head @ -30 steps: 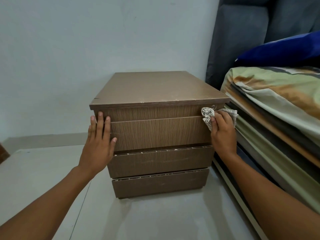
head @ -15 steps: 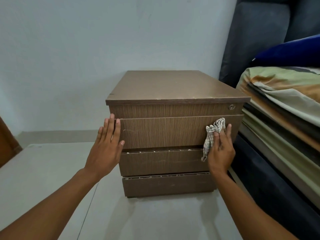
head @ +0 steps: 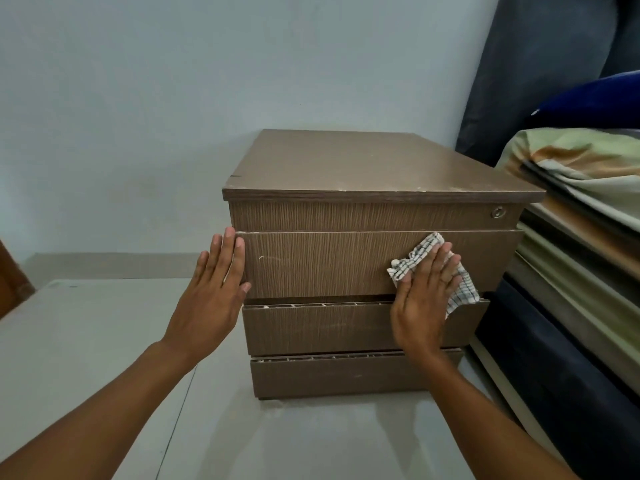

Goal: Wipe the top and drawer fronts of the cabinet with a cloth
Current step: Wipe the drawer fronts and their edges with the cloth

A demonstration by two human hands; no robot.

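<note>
Cabinet (head: pixel 363 168) of brown wood-grain board stood on the pale floor (head: pixel 86 341) against the light wall, its flat top bare and its front showing a narrow upper panel with a small round lock (head: pixel 498 212) at the right end, then three drawer fronts stacked below. The right hand (head: pixel 424 292) lay flat on the right part of the uppermost drawer front (head: pixel 329 265), fingers (head: pixel 437 261) straight and close together, pressing a white checked cloth (head: pixel 414 259) against the board — not clamped around it, simply pinned under the palm. The cloth stuck out above the fingertips and to the left of the hand, and a loose corner hung down on the right, reaching the top edge of the middle drawer front (head: pixel 311 327). The left hand (head: pixel 211 289) rested open at the cabinet's near left corner, fingers extended and nearly touching one another, their tips at the left edge of the same upper drawer front; it held nothing. The lowest drawer front (head: pixel 346 375) sat clear of both hands. Just to the right of the cabinet a stack of folded bedding (head: pixel 588 188) in green, orange and cream stripes rose beside it — a dark blue pillow (head: pixel 595 102) lay on top, with dark grey upholstery (head: pixel 540 64) behind.
</note>
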